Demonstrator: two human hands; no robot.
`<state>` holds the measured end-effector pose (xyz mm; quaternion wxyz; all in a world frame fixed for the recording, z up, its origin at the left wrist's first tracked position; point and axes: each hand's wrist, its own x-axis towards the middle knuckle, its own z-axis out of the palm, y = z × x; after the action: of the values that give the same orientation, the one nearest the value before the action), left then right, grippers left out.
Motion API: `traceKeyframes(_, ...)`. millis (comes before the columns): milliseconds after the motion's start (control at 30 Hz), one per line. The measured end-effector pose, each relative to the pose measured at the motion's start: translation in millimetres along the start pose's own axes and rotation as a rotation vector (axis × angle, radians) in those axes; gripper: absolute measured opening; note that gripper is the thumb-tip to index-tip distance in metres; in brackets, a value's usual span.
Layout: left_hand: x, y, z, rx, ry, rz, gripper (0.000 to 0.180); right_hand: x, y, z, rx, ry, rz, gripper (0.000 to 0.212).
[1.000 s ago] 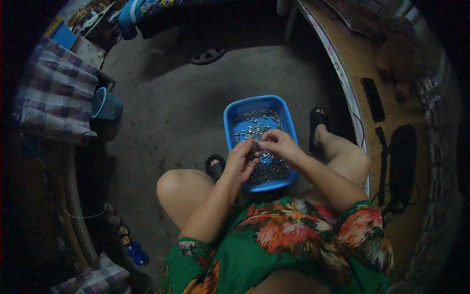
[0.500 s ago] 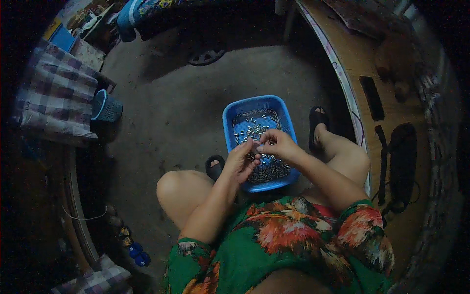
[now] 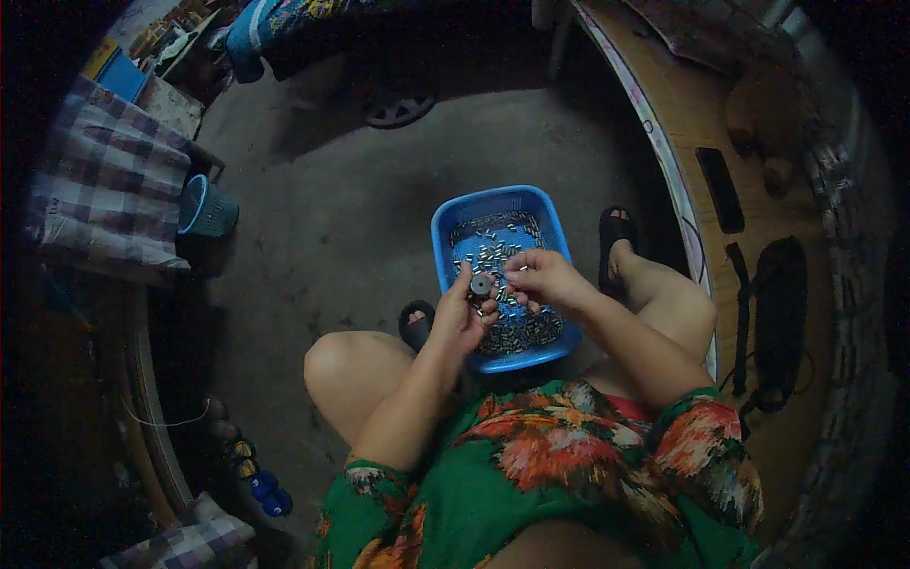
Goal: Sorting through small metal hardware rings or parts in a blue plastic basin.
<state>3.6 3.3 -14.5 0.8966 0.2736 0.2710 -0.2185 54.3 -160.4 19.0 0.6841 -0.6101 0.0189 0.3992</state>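
Over the blue plastic basket (image 3: 443, 258) I hold both hands close together. My left hand (image 3: 462, 318) is closed around a small grey round piece (image 3: 482, 284) with a dark spot at its centre, its flat face turned up. Just to the right, my right hand (image 3: 550, 283) pinches thumb and forefinger together, apart from the round piece. What lies between those fingertips, if anything, is too small to make out. Many small shiny metal cylinders (image 3: 521, 332) lie in the basket, heaped at its near end and scattered towards the far end.
The basket stands on the grey floor (image 3: 313, 209) between my feet in black slippers (image 3: 618, 232). To the right runs a wooden surface (image 3: 706, 104) with a dark remote-like object (image 3: 720, 190) and a black strapped item (image 3: 779, 313). A teal bin (image 3: 213, 211) stands left, beside checked cloth (image 3: 114, 180).
My hands have drawn slightly apart; the right fingers have come away from the left hand. The round grey piece in my left hand now shows its face.
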Motion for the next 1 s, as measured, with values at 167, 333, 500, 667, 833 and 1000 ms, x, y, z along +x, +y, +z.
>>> traceKeyframes(167, -0.1, -0.9, -5.6, 0.001, -0.087, -0.035, 0.04, 2.5, 2.7, -3.8, -0.049, -0.071, 0.062, 0.014)
traceKeyframes(333, 2.9, -3.9, -8.5, 0.011, 0.007, -0.037, 0.033, 7.3, 12.6, -3.0, 0.029, -0.026, -0.011, 0.013)
traceKeyframes(500, 8.7, -8.3, -9.8, -0.007, 0.027, 0.054, 0.029, 7.0, 14.3, -1.9, 0.036, 0.004, -0.051, 0.015)
traceKeyframes(667, -1.3, -3.8, 3.4, 0.023, 0.056, 0.069, 0.027, 6.6, 14.1, -3.8, -0.036, 0.032, -0.083, 0.014)
traceKeyframes(833, -3.5, -4.8, 4.7, 0.056, 0.013, 0.068, 0.027, 7.9, 15.8, -4.1, -0.129, 0.058, -0.116, 0.015)
traceKeyframes(1000, -5.4, -3.4, 7.4, 0.056, 0.009, 0.052, 0.026, 5.2, 13.8, 1.8, -0.167, 0.074, -0.113, 0.015)
